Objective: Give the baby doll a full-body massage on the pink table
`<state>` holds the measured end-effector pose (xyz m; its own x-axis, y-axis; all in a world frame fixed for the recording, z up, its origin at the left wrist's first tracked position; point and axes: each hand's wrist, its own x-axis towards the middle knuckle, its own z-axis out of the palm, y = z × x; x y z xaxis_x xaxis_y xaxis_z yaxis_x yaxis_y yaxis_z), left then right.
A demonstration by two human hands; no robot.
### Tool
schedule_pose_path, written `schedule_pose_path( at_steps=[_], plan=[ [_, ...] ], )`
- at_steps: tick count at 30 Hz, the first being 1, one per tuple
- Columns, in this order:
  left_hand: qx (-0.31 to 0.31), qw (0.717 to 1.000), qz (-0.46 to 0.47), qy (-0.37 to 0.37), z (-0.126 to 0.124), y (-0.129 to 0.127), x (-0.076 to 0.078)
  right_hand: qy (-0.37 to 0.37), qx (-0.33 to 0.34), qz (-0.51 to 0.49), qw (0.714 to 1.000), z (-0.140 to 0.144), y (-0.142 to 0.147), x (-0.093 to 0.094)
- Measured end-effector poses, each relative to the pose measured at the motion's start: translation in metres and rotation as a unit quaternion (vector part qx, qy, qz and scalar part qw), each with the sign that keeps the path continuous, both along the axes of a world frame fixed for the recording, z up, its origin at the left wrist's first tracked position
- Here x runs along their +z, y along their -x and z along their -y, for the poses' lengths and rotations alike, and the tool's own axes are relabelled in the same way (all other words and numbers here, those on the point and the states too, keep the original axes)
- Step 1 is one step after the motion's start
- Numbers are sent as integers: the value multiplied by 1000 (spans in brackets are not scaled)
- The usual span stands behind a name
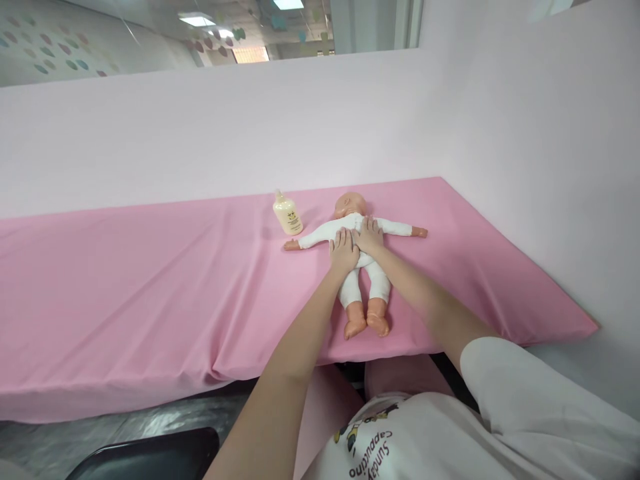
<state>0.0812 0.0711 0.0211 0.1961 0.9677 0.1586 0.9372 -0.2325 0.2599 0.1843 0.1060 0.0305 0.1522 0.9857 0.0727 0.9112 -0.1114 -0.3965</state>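
A baby doll with a white cloth body lies on its back on the pink-covered table, its head toward the wall and its arms spread wide. My left hand rests flat on one side of the doll's torso, fingers stretched out. Slightly higher on the other side of the chest, my right hand also lies flat. The two hands are side by side and nearly touch, covering much of the torso. Close to the doll's outstretched hand stands a pale yellow lotion bottle.
A white wall runs behind the table, with a window above it. Another white wall borders the right side. The pink cover hangs in folds over the near edge. A black chair stands at the lower left.
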Motion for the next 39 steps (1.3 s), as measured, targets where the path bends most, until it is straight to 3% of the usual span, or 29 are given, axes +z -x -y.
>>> schedule_pose_path(
  at_steps=[7,10,13,18,26,29,33,36,39],
  plan=[
    [-26,999,32,-35,-5,4,-1,34,79,49,995,27,-3,-1],
    [-63,996,49,-30,-17,5,4,22,104,78,991,35,-3,-1],
    [-59,996,61,-18,-33,3,8,20,122,94,988,38,-2,1],
    [-34,997,61,-26,-46,-1,6,28,163,95,982,30,-8,1],
    [-25,999,11,-17,-53,-2,-6,18,167,52,984,1,-18,-8],
    [-3,1000,23,-20,-56,-3,-5,15,145,34,989,-11,-19,-10],
    [57,997,52,-21,-56,-5,-5,9,55,-5,998,-19,-25,-12],
    [109,990,85,-15,-57,-3,-5,1,-21,-19,1000,-15,-36,-13],
    [135,983,123,-10,-59,4,-6,4,-53,-17,998,-7,-52,-15]
  ],
)
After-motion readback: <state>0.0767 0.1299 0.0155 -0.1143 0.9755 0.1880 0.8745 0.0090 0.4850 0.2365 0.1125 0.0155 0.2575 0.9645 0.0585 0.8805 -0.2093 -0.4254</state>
